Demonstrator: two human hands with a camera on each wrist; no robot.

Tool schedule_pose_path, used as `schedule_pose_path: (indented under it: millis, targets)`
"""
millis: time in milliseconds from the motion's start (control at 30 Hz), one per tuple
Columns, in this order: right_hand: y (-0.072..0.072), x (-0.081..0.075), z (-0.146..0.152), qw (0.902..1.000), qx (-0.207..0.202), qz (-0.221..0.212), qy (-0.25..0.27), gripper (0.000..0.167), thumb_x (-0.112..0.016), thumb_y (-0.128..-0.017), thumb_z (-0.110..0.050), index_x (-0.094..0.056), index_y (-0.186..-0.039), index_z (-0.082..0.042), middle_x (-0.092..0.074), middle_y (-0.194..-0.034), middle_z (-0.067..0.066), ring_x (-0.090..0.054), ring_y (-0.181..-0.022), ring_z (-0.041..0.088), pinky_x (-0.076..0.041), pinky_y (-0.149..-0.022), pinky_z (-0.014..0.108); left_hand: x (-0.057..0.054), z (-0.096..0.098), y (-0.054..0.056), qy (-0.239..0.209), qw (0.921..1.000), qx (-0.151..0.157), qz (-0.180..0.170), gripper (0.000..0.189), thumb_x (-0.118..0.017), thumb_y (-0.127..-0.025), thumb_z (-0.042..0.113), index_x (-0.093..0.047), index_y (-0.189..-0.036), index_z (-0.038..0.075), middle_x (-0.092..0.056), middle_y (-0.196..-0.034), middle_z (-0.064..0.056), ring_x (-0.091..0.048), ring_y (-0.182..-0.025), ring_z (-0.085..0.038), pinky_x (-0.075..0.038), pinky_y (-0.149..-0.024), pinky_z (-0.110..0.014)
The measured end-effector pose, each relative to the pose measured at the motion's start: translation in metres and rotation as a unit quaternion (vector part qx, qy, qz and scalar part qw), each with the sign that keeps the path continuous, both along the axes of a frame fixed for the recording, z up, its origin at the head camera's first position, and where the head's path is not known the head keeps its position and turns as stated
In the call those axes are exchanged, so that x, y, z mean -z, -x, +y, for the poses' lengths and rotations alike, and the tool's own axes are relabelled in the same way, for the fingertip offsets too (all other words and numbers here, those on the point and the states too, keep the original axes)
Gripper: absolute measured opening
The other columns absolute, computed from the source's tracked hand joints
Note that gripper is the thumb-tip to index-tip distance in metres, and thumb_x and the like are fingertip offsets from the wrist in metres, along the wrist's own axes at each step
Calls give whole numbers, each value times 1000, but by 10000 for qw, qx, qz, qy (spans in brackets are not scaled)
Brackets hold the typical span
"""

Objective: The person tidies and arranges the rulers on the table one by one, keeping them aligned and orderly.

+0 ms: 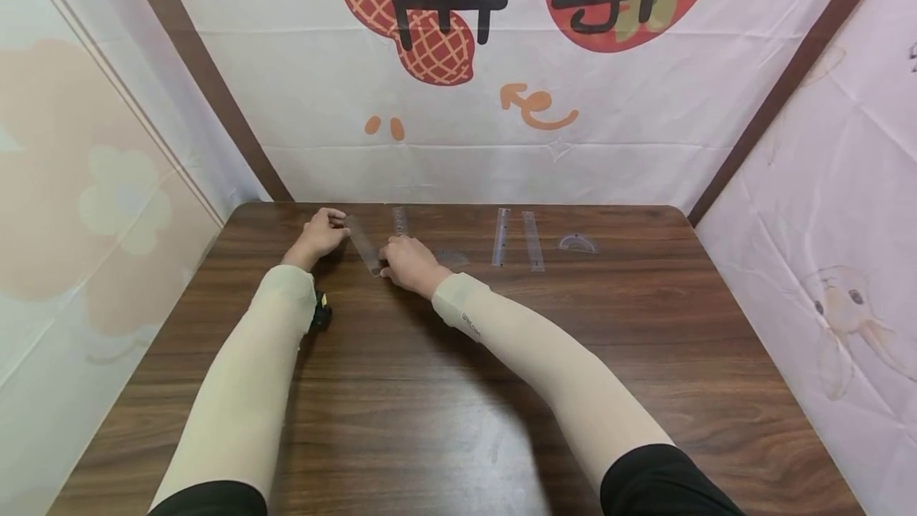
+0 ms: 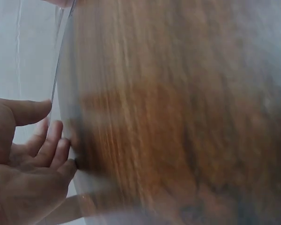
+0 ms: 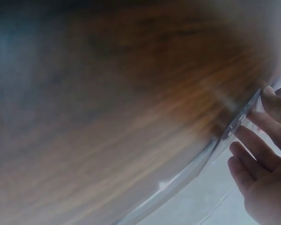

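Note:
Toward the back left of the table, a clear plastic ruler slants between my two hands. My left hand pinches its far end with thumb and fingertips. The near end is pinched by my right hand. In the left wrist view the ruler shows as a thin edge running up from the left hand's thumb. The right wrist view shows the ruler between the right hand's thumb and index finger, with the other fingers bent loosely below it.
Behind the right hand lie another clear ruler and a faint clear protractor. Farther right on the wooden table are two rulers, one beside the other, and a protractor. A printed cloth hangs behind the table.

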State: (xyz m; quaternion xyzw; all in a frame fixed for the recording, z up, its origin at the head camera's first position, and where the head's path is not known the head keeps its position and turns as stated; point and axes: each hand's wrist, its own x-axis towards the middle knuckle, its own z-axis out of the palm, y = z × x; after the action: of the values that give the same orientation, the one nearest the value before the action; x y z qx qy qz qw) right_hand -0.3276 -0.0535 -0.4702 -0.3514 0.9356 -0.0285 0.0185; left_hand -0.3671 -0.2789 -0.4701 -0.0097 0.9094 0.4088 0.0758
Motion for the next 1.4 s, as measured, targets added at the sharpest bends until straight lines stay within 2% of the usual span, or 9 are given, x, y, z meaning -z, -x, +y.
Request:
schedule_pose_path:
  millis: [133,367,600,700,900,1100,1400]
  targets:
    - [1,-2,-1,10000,54,-40,4,32,-67,-109,-34,-76,-133,-15,-68,-124,4,-64,-120,22,-50,-109,39,0,-4,0,-394,9991,7,-173,55,-52,-114,17,-31,-159,-6,-43,-157,-33,-38,-148,-51,-32,-122,-62]
    - [0,0,-4,9997,184,-123,-80,36,-65,-110,-35,-71,-140,-17,-65,-133,3,-57,-128,22,-44,-113,40,7,-4,0,-465,9986,-208,-113,54,-54,-115,24,-35,-157,-3,-51,-152,-36,-45,-144,-51,-32,-122,-61]
    - [-7,0,-1,9988,419,-253,26,44,-64,-109,-37,-64,-150,-22,-59,-147,-1,-45,-136,23,-34,-101,40,8,-1,-4,-482,9982,-362,-39,52,-55,-115,23,-40,-157,-4,-63,-142,-32,-50,-142,-46,-35,-120,-59]
    - [-9,-1,3,9987,395,-284,174,48,-68,-108,-40,-63,-152,-21,-61,-146,0,-46,-134,24,-33,-97,38,7,0,-4,-449,9984,-335,-67,53,-55,-115,23,-41,-158,-4,-64,-141,-30,-50,-143,-45,-34,-121,-59]
    - [-13,0,11,9977,296,-343,507,48,-72,-105,-41,-67,-148,-20,-67,-132,-3,-51,-116,20,-30,-90,36,2,6,-12,-532,9983,-207,-69,53,-55,-114,23,-42,-158,-4,-64,-142,-31,-50,-143,-45,-33,-122,-60]
    - [-18,1,18,9987,70,-194,468,47,-71,-104,-47,-70,-144,-23,-69,-128,-6,-52,-123,19,-33,-97,38,4,9,-22,-716,9974,-106,37,52,-57,-113,21,-42,-157,-4,-63,-141,-33,-52,-140,-46,-34,-121,-58]
    - [-27,-1,34,9980,-194,-69,590,51,-75,-101,-50,-71,-143,-21,-71,-125,-7,-53,-113,17,-31,-93,37,3,12,-34,-737,9972,151,27,52,-57,-114,26,-44,-156,-2,-65,-141,-30,-53,-140,-43,-39,-115,-55]
